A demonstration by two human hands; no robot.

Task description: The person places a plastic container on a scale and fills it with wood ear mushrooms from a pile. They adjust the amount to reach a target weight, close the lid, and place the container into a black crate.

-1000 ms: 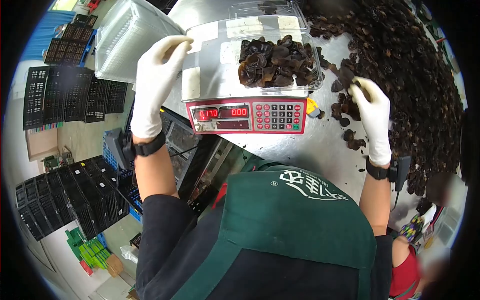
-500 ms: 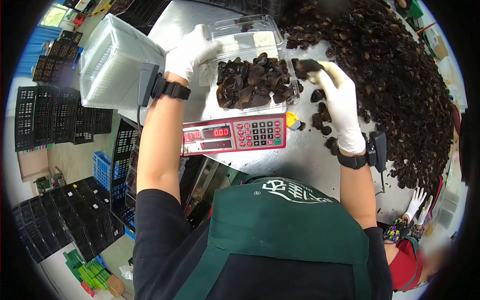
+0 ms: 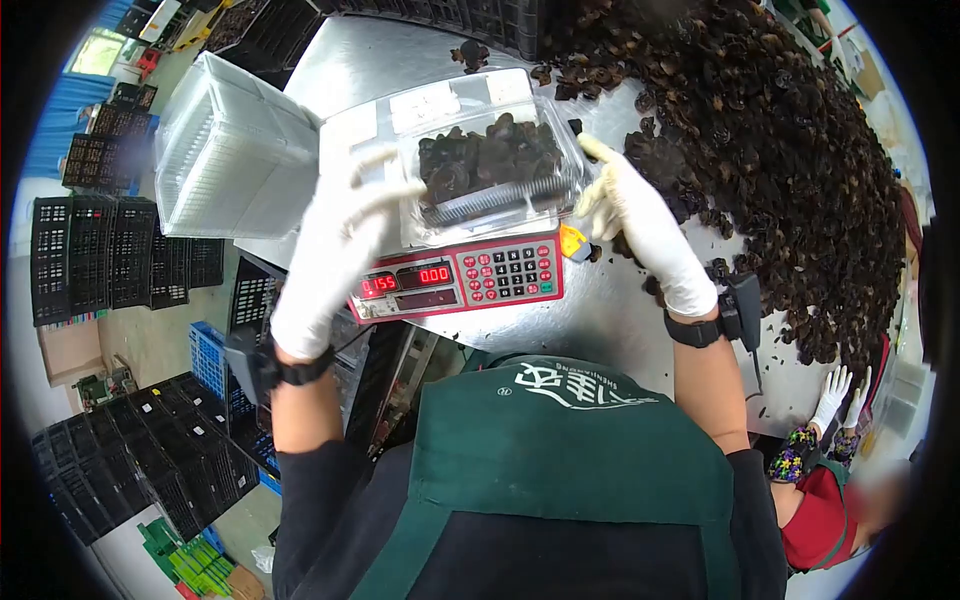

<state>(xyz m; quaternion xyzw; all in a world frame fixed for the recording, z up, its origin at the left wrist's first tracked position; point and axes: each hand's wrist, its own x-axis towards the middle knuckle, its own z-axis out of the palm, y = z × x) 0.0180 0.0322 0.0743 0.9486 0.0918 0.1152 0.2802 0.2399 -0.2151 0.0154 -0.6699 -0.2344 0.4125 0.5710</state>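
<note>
A clear plastic clamshell box (image 3: 470, 225) filled with wood ear mushrooms (image 3: 490, 155) sits on a red and white weighing scale (image 3: 510, 268), its lid folded over the contents. The red display reads 0.155 and 0.00. My left hand (image 3: 345, 235), in a white glove, is at the box's left side with fingers spread and nothing in them. At the opposite side, my gloved right hand (image 3: 635, 215) has its fingers apart and slightly bent, fingertips right at the box's right edge. Beside the scale lies a small yellow object (image 3: 573, 243).
Stacked clear boxes (image 3: 235, 150) stand left of the scale. A large heap of wood ear (image 3: 760, 150) covers the table's right side. Behind is a black crate (image 3: 480, 25). Another person's gloved hand (image 3: 832, 397) is at the lower right; black crates (image 3: 150, 435) fill the floor at left.
The lid has come down over the box. My right hand has let go of a dark wood ear piece and moved down to the box's edge. My left hand has drawn back toward me. The reading fell.
</note>
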